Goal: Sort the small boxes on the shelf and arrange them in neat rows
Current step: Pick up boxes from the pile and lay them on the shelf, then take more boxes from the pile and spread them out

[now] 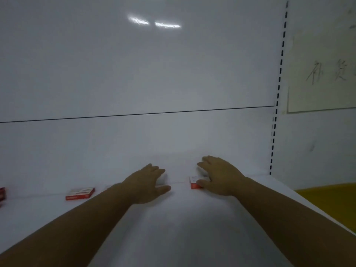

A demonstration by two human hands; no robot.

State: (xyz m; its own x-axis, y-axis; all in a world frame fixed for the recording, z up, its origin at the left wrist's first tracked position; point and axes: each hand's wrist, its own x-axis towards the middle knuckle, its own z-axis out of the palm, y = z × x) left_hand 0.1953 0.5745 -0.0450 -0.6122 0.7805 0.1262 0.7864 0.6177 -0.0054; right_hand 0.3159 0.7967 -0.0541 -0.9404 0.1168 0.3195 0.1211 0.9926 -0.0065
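Right grip (217, 176) round box (196, 183), panel (134, 143) behind

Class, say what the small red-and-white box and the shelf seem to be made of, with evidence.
Small box: probably printed cardboard, going by its crisp straight edges and red-and-white print. Shelf: smooth, white and evenly coloured, so perhaps painted metal or laminate; the picture leaves that open.

The right hand (219, 178) grips a box (195, 183) at the back of the shelf (173, 228), against the panel (134, 141). The left hand (146, 184) lies just left of that grip. Farther left sits a second box (80, 193), and a third box (2, 193) beyond it.
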